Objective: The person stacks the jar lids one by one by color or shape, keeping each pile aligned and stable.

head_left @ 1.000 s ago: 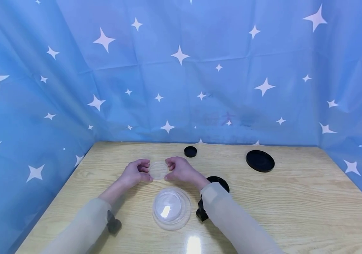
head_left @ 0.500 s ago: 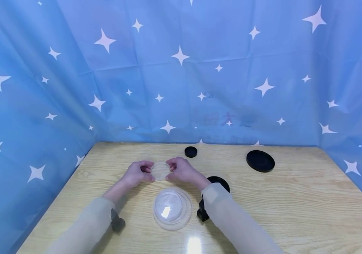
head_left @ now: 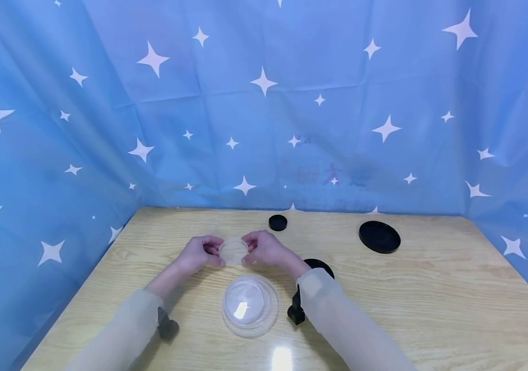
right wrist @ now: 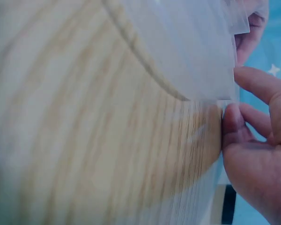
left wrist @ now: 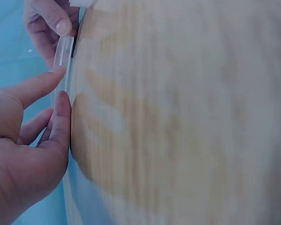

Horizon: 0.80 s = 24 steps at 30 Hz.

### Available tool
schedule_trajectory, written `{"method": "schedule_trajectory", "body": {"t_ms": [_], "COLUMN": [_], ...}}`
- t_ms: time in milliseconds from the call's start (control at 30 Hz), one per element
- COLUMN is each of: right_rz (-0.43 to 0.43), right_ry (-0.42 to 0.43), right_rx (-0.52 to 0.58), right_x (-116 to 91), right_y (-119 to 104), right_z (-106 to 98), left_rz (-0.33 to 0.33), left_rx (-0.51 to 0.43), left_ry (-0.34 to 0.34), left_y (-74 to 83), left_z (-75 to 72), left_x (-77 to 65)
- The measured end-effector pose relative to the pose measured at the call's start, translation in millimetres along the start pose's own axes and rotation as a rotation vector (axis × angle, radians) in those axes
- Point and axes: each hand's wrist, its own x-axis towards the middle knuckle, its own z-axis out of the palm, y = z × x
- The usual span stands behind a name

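Left hand (head_left: 196, 255) and right hand (head_left: 266, 250) are pinching a clear, round dish (head_left: 233, 251) toward the wood-grained table's (head_left: 430, 304) far left.

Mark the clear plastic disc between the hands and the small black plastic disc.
Clear plastic disc (head_left: 233, 251): head view, middle of its face.
Small black plastic disc (head_left: 277, 222): head view, middle of its face.

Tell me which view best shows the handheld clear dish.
The head view: the clear dish shows its round outline between the left hand and right hand. Left wrist: edge-on, partly hidden by fingers. Right wrist: hard to make out.
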Motion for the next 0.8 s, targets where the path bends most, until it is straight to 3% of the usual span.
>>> {"method": "schedule_trajectory", "body": {"t_ms": [100, 433, 800], "right_rz": [-0.009, -0.030, -0.129], "right_ry": [-0.002, -0.020, -0.025], "right_rx": [-0.005, -0.009, -0.041], "right_x": [-3, -11, -37], "right_y": [-1, -7, -17], "right_z": [0, -2, -14], "left_rz": [0.001, 0.021, 0.064], "left_rx": [-0.002, -0.006, -0.070], "left_ry": [-0.003, -0.005, -0.003], "left_y": [-4.7, 2.4, 16.9], "left_z": [-0.1, -0.7, 4.1], "left_x": [-0.1, -13.4, -31.3]}}
